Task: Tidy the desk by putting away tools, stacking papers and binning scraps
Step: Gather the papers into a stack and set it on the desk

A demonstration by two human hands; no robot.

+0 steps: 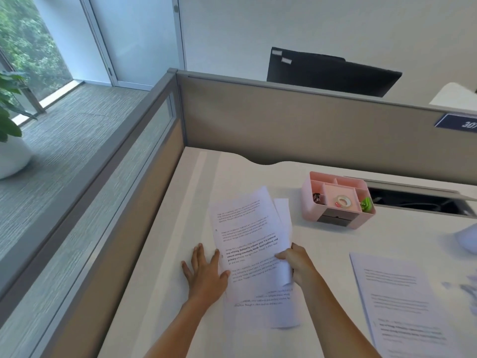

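Left hand (206, 272) lies flat on the white desk (175, 228), fingers straight and spread, holding nothing; the thumb touches the left edge of a printed sheet (245, 236). That sheet is raised off the desk and tilted, text facing the camera. A second sheet (282, 215) shows behind it, offset to the right. Beneath both, loose sheets (258, 316) lie flat on the desk near its front edge, partly covered by the raised ones. Right hand (296, 264) grips the right edge of the raised sheets, thumb on top and fingers curled behind. Further right and toward the partition stands a pink organiser (338, 200), well apart from both hands. Its middle tray holds a tape roll (343, 202); the right compartment holds a green clip (366, 204); the left compartment holds small dark items, too small to identify. Nearer the front, a stack of papers (402, 306) lies flat on the desk to the right of the right arm, apart from the held sheets. Objects at the far right edge are blurred and cannot be identified.
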